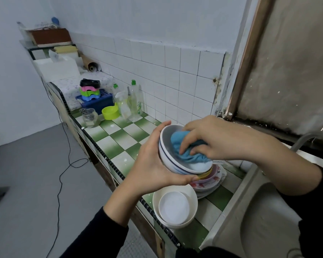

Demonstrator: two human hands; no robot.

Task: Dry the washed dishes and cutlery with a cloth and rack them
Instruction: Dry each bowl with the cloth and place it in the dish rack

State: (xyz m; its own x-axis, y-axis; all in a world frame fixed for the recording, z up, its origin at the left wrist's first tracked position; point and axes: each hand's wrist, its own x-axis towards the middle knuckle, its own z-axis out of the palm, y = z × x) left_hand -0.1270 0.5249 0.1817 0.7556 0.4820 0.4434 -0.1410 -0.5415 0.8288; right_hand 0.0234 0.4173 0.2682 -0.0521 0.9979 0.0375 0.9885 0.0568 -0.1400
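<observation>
My left hand (153, 162) grips a white bowl with blue rim lines (168, 157), tilted toward me above the counter. Inside it, my right hand (209, 138) grips a bunched blue cloth (183, 146) and presses it against the bowl's inner wall. Below the bowl stands a stack of washed dishes (211, 181): a yellow bowl, a pink bowl and flowered plates. Nearer to me sits a cream bowl (190, 194) with a smaller white bowl nested in it.
The green-and-white checked counter (119, 138) runs back to a blue crate (97, 102) holding coloured plastic pieces, a lime green bowl (110, 112), a glass jar (90, 117) and detergent bottles (136, 101). A steel sink (265, 216) lies at right. A black cable trails over the grey floor.
</observation>
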